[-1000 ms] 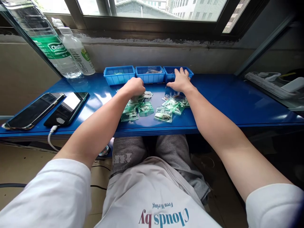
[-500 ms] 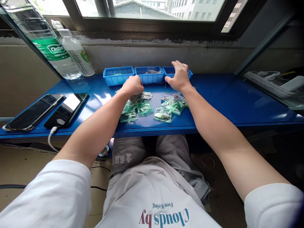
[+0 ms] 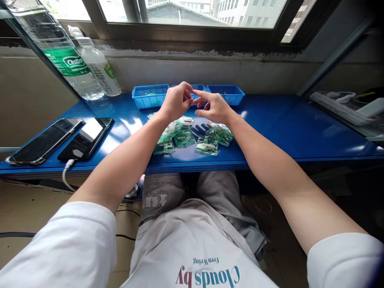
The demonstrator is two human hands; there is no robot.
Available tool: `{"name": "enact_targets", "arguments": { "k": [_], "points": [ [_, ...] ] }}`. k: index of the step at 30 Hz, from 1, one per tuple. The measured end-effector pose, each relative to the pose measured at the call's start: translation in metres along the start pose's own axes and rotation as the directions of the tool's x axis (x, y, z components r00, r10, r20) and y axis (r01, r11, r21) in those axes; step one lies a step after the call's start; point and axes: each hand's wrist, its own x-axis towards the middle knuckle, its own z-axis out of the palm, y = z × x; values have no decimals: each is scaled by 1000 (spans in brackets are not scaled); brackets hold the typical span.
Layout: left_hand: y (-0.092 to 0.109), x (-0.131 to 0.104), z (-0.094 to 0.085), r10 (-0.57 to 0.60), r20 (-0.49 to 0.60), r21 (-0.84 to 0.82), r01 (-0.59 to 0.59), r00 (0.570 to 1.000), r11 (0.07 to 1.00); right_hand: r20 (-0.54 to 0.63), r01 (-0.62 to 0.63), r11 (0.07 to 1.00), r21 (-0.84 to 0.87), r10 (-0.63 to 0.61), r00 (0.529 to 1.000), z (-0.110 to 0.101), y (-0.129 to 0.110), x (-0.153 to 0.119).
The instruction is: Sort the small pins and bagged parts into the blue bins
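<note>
My left hand (image 3: 177, 101) is raised in front of the middle blue bin (image 3: 195, 89), its fingers curled together; whatever lies between them is too small to make out. My right hand (image 3: 213, 107) meets it from the right, fingers spread and fingertips close to the left hand's. Below the hands, small clear-and-green packets lie in two groups, a left pile (image 3: 183, 137) and a right pile (image 3: 220, 134). The left blue bin (image 3: 151, 96) holds a little green material. Small dark bits show in the right blue bin (image 3: 228, 95).
Two phones, one (image 3: 45, 140) beside another (image 3: 87, 138) with a white cable, lie on the blue table (image 3: 279, 124) at the left. A large water bottle (image 3: 69, 60) and a smaller bottle (image 3: 100, 70) stand behind them. A clear tray (image 3: 339, 108) is at the right.
My right hand has left the right blue bin and moved left and down to my left hand. My left hand has risen from the left pile and shifted right.
</note>
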Motion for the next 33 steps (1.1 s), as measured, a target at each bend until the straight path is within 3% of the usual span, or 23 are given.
{"name": "enact_targets", "arguments": {
  "k": [7,13,16,19,22,25,30,33],
  "points": [
    [16,-2,-5,-102,11,47,101,995,994,64,-79,986,144,71,995,-5,-14,-4],
    [18,-3,-6,-84,8,74,84,996,994,94,-93,971,219,74,993,-4,-14,-4],
    [16,-2,-8,-59,22,82,57,998,995,41,-117,983,141,112,993,-4,-8,-1],
    [11,0,-13,-92,71,187,77,993,979,-87,-226,972,-59,220,972,-8,3,3],
    [3,2,-17,-187,135,349,130,973,928,-208,-387,888,-250,341,917,-16,23,6],
    [-3,2,-18,-301,189,470,183,935,864,-304,-511,804,-305,426,852,-25,48,6],
    [-3,0,-18,-440,299,514,245,847,822,-291,-593,731,-338,518,804,-29,74,6],
    [0,0,-19,-446,303,501,257,842,826,-251,-600,720,-347,545,800,-28,76,6]
  ]
}}
